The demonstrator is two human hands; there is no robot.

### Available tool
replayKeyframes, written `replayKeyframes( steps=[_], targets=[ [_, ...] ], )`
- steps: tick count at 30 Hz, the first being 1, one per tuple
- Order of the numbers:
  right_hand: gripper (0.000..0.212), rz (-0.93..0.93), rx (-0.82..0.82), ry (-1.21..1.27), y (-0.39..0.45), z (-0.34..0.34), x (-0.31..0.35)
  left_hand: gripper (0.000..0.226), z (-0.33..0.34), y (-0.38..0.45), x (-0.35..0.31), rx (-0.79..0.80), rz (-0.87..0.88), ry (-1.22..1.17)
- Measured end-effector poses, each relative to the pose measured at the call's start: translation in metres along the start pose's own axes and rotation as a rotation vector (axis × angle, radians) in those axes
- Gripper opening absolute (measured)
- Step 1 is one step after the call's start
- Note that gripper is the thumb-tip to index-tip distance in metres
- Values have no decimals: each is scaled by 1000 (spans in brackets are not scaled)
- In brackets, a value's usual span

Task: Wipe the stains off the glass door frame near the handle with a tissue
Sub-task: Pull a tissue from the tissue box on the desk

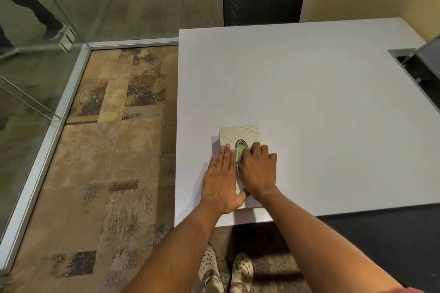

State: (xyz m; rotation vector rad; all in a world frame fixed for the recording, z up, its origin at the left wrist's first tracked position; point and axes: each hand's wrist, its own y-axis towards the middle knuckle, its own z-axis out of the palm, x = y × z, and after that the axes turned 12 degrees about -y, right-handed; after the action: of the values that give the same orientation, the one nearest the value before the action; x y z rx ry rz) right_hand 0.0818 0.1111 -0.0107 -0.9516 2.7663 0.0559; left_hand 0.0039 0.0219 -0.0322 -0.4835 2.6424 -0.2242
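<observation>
One tissue box (239, 140) sits near the front edge of the white worktop (309, 102). The left hand (220, 181) lies flat on it, fingers straight and together. The right hand (258, 171) curls its fingers into the oval opening (240, 152); whether they pinch a tissue I cannot tell.

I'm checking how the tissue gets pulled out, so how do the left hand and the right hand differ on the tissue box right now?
The left hand lies flat with straight fingers on the tissue box, while the right hand is curled. The left hand rests beside the oval opening; the right hand's fingertips dip into it. The left seems to steady the box; the right seems to reach for a tissue, which is hidden. Both rest on the box, on the white table.
</observation>
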Motion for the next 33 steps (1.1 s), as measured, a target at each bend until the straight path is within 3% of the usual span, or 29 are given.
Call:
replayKeyframes(
  steps=[7, 12, 16, 25, 29, 33],
  targets=[
    [19, 36, -70, 140, -4, -4, -8, 112, -2, 0, -1, 19, -4, 12],
    [32, 50, -259, 274, -1, -26, -17, 110, -4, -1, -2, 29, -13, 28],
    [17, 103, -387, 369, 4, -44, -25, 108, -5, -2, -3, 19, -9, 23],
    [17, 217, -558, 691, 12, -83, -36, 110, -7, -3, -3, 29, -5, 42],
    [21, 182, -570, 763, 22, -101, -40, 112, -10, -4, -4, 33, -1, 41],
    [8, 82, -496, 854, 29, -103, -46, 113, -12, -4, -4, 28, -3, -3]
  ],
)
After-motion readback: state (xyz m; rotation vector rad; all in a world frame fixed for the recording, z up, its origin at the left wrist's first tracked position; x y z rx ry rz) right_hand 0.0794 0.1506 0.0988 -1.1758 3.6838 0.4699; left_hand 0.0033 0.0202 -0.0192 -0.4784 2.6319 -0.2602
